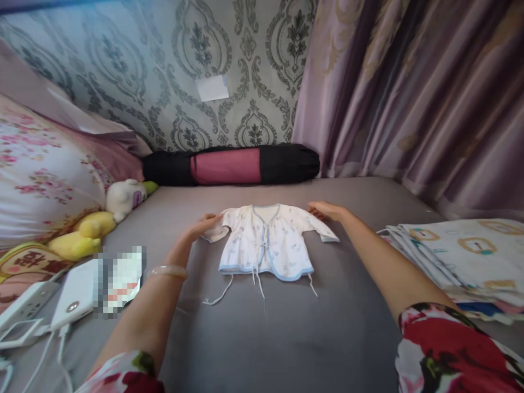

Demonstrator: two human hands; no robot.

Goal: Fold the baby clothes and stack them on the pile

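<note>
A small white baby shirt (282, 245) with light-blue trim and a faint print lies front side up on the grey bed sheet. Its front is tied in the middle, and thin strings trail from the lower hem. My left hand (208, 222) has its fingers closed at the sleeve on the left, whose cuff end bends downward and partly hides behind the hand. At the upper edge of the other sleeve, my right hand (326, 210) is curled with fingertips on the cloth. That sleeve stretches out to its blue cuff.
Folded printed cloths (462, 251) are stacked at the right. A black and pink roll bag (227, 165) lies against the wall. On the left are a floral pillow (45, 169), plush toys (123, 197), a power strip (28, 303) and a white box-shaped device (79, 289) with cables.
</note>
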